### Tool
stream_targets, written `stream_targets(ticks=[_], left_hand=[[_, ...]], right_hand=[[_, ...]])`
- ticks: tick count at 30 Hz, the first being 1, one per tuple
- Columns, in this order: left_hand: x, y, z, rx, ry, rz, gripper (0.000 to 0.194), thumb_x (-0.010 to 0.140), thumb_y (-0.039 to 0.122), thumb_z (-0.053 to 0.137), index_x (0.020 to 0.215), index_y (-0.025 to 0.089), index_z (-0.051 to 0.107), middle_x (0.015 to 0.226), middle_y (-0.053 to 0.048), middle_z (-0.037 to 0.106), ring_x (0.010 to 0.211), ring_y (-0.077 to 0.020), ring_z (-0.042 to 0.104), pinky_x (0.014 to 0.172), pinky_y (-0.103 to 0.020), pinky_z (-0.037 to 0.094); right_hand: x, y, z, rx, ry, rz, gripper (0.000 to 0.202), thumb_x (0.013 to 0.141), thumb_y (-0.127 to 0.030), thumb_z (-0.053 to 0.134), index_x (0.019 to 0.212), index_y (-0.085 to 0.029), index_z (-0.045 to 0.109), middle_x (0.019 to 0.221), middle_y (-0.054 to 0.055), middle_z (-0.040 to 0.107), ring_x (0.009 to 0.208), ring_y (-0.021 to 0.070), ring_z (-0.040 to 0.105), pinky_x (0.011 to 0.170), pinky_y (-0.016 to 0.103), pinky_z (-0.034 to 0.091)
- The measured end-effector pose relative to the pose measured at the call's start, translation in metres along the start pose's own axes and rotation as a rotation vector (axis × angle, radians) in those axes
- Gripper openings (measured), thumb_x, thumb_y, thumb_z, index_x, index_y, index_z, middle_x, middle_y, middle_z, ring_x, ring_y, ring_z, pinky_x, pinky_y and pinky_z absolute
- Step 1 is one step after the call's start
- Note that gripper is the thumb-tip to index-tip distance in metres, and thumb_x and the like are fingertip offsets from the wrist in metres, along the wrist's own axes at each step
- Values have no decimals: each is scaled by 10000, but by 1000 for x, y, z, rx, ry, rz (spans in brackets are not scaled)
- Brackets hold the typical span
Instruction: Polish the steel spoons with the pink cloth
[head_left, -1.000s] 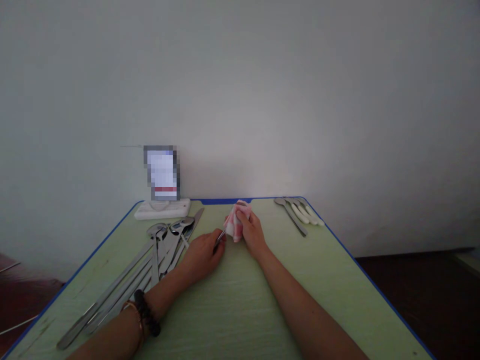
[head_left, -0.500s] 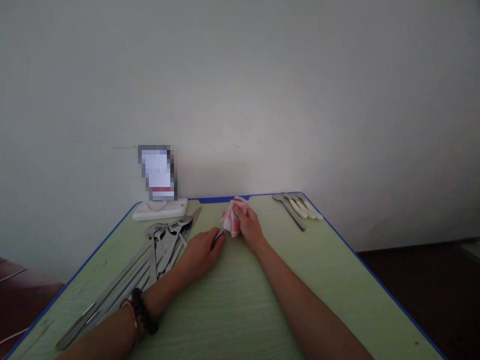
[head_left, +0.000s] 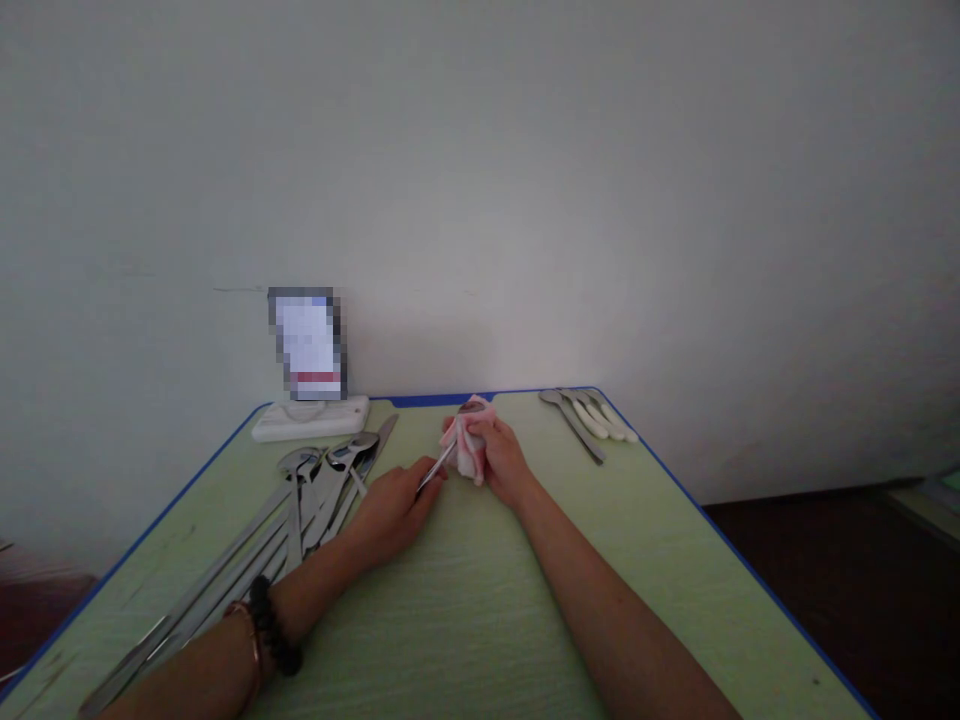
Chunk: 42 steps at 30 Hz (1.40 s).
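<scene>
- Plainly, the thing in hand is a metal spoon, held above the middle of the pale green surface, towards its far edge, slanting up and away to the right
- Its bowl, partly showing, sits in a bunched pink and white cloth
- The person's left hand has its fingers closed round the spoon's handle, with a length of metal bare between hand and cloth
- The right hand has its fingers gripping the cloth about the bowl, thumb on top
- On the left wrist I see a black beaded bracelet and a thin copper-coloured band
- Just beside the left forearm, and partly hidden by it, lies a heap of metal cutlery, spoon bowls at the far end, long handles running towards the person, a knife on its right side
- Behind the heap is a white base, and a blurred-out screen stands upright at it
- Near the far right corner a metal spoon with a dark handle lies beside white-handled cutlery
- A plain grey wall rises beyond the surface, and a dark floor shows to the right
</scene>
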<state>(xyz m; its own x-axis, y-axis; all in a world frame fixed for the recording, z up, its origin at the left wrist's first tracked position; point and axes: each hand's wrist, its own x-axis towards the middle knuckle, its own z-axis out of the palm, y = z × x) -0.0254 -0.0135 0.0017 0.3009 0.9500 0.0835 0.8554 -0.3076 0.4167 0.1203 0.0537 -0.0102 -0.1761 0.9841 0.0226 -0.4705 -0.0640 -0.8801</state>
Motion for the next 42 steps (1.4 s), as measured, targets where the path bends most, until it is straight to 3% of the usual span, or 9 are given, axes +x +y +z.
stream_targets(ticks=[9, 15, 19, 23, 27, 31, 35, 38, 42], left_hand=[[-1, 0, -1, -253, 89, -43, 307, 888, 287, 349, 1170, 170, 381, 681, 6, 631, 598, -183, 595, 567, -264, 388], [1, -4, 3, -229, 93, -39, 242, 886, 314, 344, 1055, 197, 470, 848, -49, 664, 731, -199, 621, 645, -272, 396], [0, -3, 2, -284, 132, -64, 216, 883, 315, 349, 1037, 199, 446, 677, 6, 618, 598, -175, 577, 567, -246, 358], [-1, 0, -1, -351, 188, -99, 230, 884, 312, 349, 1066, 187, 412, 584, 49, 538, 513, -153, 516, 524, -227, 331], [-1, 1, 0, -317, 147, -39, 312, 892, 302, 334, 1179, 189, 384, 618, 36, 553, 552, -166, 543, 556, -239, 342], [-3, 0, 2, -250, 77, -7, 325, 885, 282, 348, 1200, 215, 400, 668, 14, 575, 618, -184, 576, 602, -255, 354], [-1, -2, 3, -375, 123, -34, 288, 890, 296, 347, 1156, 191, 388, 615, 44, 517, 547, -153, 512, 548, -232, 332], [1, -2, 2, -447, 152, -66, 307, 892, 318, 347, 1161, 175, 386, 556, 70, 453, 508, -142, 463, 515, -221, 307], [1, -1, 0, -361, 97, -79, 312, 893, 333, 359, 1148, 176, 448, 601, 34, 533, 568, -160, 520, 552, -237, 320]], right_hand=[[11, -1, -3, 225, 65, 13, 190, 710, -248, 603, 888, -182, 591, 825, 28, 689, 723, 155, 631, 668, 280, 511], [14, 0, -10, 282, 37, 22, 165, 673, -138, 601, 833, -174, 595, 691, -4, 665, 616, 136, 604, 617, 266, 513], [15, 0, -13, 310, 35, 50, 190, 627, -41, 529, 757, -163, 595, 650, -11, 658, 596, 117, 595, 626, 238, 507], [16, -2, -10, 356, -31, 52, 142, 696, -121, 528, 809, -175, 596, 698, 4, 672, 621, 133, 606, 647, 267, 518], [18, -4, -8, 362, -82, 26, 112, 733, -178, 547, 833, -168, 595, 717, 28, 679, 662, 164, 626, 671, 308, 527], [18, -1, -9, 336, -21, 19, 119, 745, -180, 583, 862, -168, 603, 725, 16, 684, 642, 141, 618, 670, 284, 523], [20, 1, -11, 352, 17, 44, 83, 766, -200, 568, 829, -167, 612, 717, 3, 678, 633, 128, 613, 676, 269, 521], [20, 2, -13, 350, 14, 82, 93, 736, -149, 537, 793, -172, 607, 672, -8, 659, 614, 130, 605, 670, 273, 521], [19, 2, -14, 308, -40, 119, 232, 636, -56, 463, 782, -166, 607, 670, -11, 643, 602, 125, 587, 652, 260, 513]])
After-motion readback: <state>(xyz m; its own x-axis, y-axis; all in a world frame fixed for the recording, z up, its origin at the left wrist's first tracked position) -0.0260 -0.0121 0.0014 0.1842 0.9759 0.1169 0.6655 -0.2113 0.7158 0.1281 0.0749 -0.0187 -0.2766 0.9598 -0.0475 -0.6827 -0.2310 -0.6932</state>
